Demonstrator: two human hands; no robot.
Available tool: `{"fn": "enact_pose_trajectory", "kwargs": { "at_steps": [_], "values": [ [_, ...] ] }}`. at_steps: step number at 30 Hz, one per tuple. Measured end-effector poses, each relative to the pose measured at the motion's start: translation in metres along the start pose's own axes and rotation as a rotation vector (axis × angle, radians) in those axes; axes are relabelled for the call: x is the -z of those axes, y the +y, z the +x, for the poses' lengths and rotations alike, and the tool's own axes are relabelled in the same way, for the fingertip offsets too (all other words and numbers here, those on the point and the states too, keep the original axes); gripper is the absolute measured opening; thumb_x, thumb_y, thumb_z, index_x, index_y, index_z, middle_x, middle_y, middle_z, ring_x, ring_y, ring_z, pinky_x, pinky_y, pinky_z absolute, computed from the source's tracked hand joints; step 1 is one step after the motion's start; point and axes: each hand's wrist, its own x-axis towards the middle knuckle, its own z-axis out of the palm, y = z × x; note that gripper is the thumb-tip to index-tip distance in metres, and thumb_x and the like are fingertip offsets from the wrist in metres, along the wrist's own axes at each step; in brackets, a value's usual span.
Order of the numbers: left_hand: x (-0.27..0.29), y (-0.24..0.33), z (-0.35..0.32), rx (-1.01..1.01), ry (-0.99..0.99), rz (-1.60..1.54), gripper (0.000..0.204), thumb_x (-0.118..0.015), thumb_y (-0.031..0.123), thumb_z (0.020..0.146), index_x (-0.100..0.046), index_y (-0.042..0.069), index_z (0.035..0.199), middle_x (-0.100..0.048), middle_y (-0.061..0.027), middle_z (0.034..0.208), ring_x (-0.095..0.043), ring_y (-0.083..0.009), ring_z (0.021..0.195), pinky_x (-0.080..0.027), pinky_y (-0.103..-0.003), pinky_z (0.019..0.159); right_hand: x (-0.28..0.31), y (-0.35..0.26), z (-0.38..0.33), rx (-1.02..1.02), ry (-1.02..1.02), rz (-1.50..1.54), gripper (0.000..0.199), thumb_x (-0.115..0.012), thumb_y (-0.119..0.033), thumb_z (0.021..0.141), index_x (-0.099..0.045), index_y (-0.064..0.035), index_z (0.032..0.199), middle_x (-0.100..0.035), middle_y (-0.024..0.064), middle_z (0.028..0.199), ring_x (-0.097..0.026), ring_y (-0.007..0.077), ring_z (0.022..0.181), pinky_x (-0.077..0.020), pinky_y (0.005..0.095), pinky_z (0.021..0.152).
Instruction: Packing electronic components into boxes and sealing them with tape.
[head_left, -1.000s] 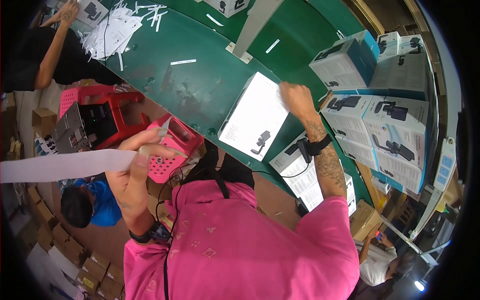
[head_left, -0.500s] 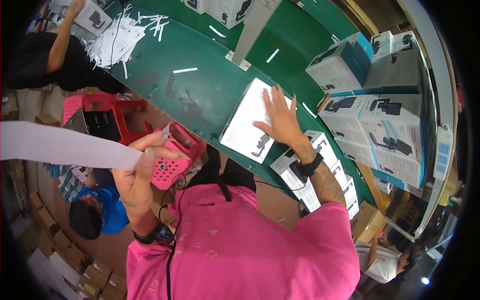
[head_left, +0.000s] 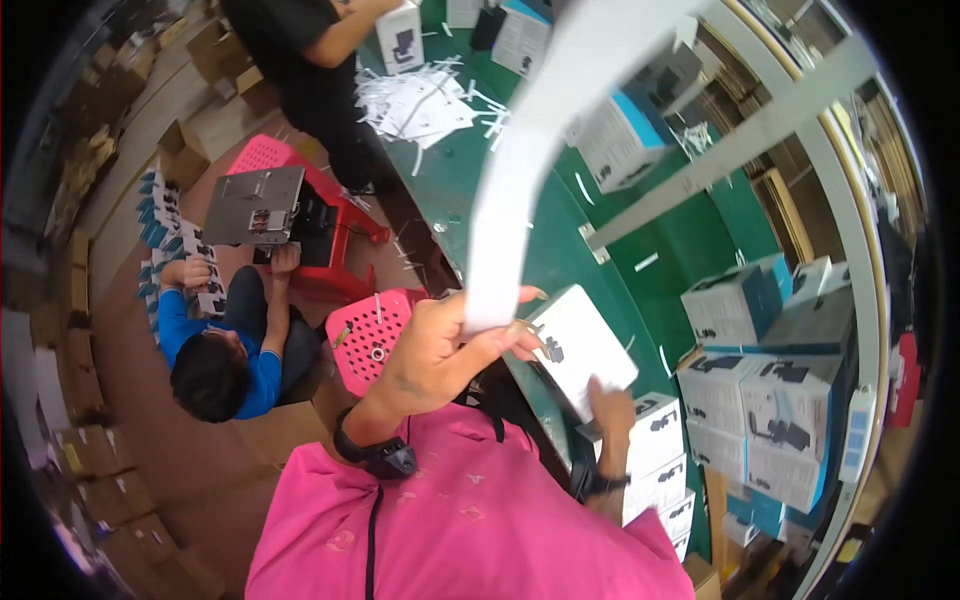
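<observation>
My left hand (head_left: 440, 350) pinches the end of a long white paper strip (head_left: 500, 230) between thumb and fingers. The strip rises past the hand and bends away to the upper right, blurred. Just right of these fingertips is a white carton (head_left: 590, 335) with a small picture of a dark device on its face. My right hand (head_left: 612, 410) grips the carton's near right edge, thumb on its face; the other fingers are blurred or hidden beneath.
Printed white cartons (head_left: 660, 460) line the near right of the green table (head_left: 450, 190); more cartons (head_left: 790, 410) are stacked farther right. Paper scraps (head_left: 415, 105) heap at the far left. A metal post (head_left: 720, 150) rises from the table. A pink stool (head_left: 365, 335) and two people are at left.
The view has swung left. My left hand has brought the strip over beside the carton. My right hand has gone from lying flat on the carton to gripping its edge, and the carton has turned.
</observation>
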Motion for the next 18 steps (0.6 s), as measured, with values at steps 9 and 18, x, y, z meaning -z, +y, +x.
{"fn": "enact_pose_trajectory", "kwargs": {
  "at_steps": [9, 18],
  "values": [
    [0.002, 0.02, 0.004, -0.099, -0.075, -0.091, 0.026, -0.049, 0.01, 0.099, -0.055, -0.009, 0.115, -0.069, -0.0158, 0.096, -0.067, -0.0168, 0.087, -0.054, -0.029, 0.081, 0.057, -0.086, -0.068, 0.751, 0.407, 0.46, 0.051, -0.072, -0.015, 0.081, -0.055, 0.0087, 0.123, -0.064, 0.0226, 0.11, -0.063, 0.0329, 0.1, -0.0476, 0.0386, 0.09],
    [-0.016, 0.053, -0.008, -0.09, -0.221, -0.124, 0.028, -0.046, 0.011, 0.101, -0.057, -0.011, 0.115, -0.07, -0.0149, 0.092, -0.067, -0.0154, 0.084, -0.054, -0.027, 0.078, 0.197, -0.172, -0.178, 1.24, 0.246, 1.345, 0.067, -0.063, -0.001, 0.085, -0.03, 0.0093, 0.142, -0.07, 0.0184, 0.098, -0.067, 0.0197, 0.091, -0.0506, 0.0296, 0.081]
  ]
}}
